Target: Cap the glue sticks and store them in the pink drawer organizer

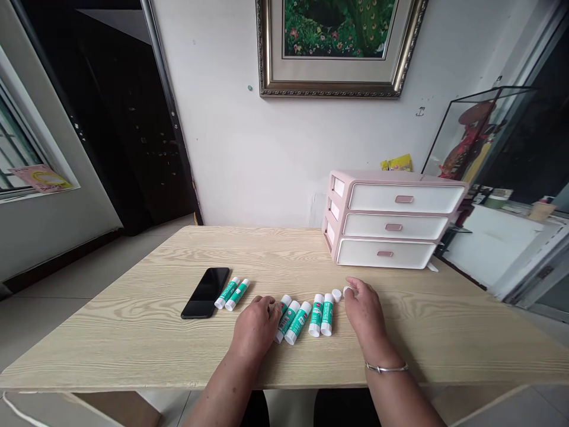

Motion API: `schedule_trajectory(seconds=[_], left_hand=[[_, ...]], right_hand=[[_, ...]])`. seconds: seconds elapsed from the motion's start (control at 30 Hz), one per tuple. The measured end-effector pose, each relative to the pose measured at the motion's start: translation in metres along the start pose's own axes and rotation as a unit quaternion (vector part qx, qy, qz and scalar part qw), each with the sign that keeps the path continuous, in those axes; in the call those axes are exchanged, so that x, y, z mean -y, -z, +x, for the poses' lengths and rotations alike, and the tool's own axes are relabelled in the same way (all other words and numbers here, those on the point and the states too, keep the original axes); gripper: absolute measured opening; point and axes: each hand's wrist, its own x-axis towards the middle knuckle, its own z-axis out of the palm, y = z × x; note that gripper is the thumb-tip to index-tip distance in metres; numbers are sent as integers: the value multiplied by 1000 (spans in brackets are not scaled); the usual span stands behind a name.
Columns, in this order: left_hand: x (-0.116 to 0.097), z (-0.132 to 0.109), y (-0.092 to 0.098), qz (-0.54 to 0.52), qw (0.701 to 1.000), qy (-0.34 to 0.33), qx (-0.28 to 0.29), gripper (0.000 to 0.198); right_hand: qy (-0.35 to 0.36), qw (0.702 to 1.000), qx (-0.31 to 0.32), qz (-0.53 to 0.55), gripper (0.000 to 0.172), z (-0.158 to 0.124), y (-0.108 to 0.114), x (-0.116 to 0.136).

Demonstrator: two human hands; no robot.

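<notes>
Right hand (364,314) pinched narrow on a white cap (347,291), second cap (336,295) just beside it on the wooden table (133,350). Left hand (255,329) curled against the glue sticks (297,323); can't tell if it's gripping. Light pinch is enough; avoid knocking the row.

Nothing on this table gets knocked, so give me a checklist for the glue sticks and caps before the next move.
1. Left hand clear of the sticks: not ok, its fingers rest against a glue stick.
2. Right hand on a cap: ok, its fingers reach a white cap.
3. Second white cap lying loose: ok, it sits on the wooden table beside the sticks.
4. Black phone apart from the two nearby glue sticks: cannot tell, the nearer stick lies very close.
5. Pink drawer unit drawers shut: ok, all three.
</notes>
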Motion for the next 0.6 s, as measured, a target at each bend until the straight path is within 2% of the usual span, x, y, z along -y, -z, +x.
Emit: schedule_trajectory(seconds=[0.07,0.17,0.27,0.33,0.47,0.6], left_hand=[[-3,-1,3,-6,1000,-3,-9,32],[-4,-1,8,12,998,3,-58,31],[0,2,15,89,989,11,-119,29],[6,6,20,156,978,18,-140,30],[21,14,28,264,955,62,-120,39],[31,21,27,311,945,64,-77,35]], right_hand=[[22,998,23,-54,42,0,-1,-1],[41,993,46,-105,44,1,-4,-6],[47,988,63,-135,45,2,-8,-11],[49,984,75,-153,44,1,-11,-12],[64,978,81,-184,42,-1,-14,-10],[57,975,88,-195,41,-2,-14,-9]])
